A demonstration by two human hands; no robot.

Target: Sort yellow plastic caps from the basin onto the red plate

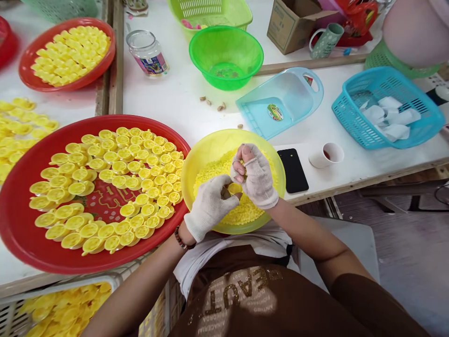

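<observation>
Over a yellow bowl [191,175] of small yellow pellets [242,213], both hands work in white fingerless gloves. Between the thumb and fingers of my left hand [214,202] sits a small round yellow plastic piece [234,188], its open face up. Just above and right of it, my right hand [254,173] is closed with fingertips curled together; whatever is inside them is hidden. Left of the bowl, a large red tray [21,187] holds rows of similar yellow cup-like pieces [122,167], with a bare patch showing the tray's printed middle.
Behind the bowl are a green basin [226,56], a clear jar [147,52] and a blue scoop [280,100]. To the right lie a black phone [293,171], a paper cup [326,155] and a blue basket [389,105]. A crate [117,283] of yellow parts stands below left.
</observation>
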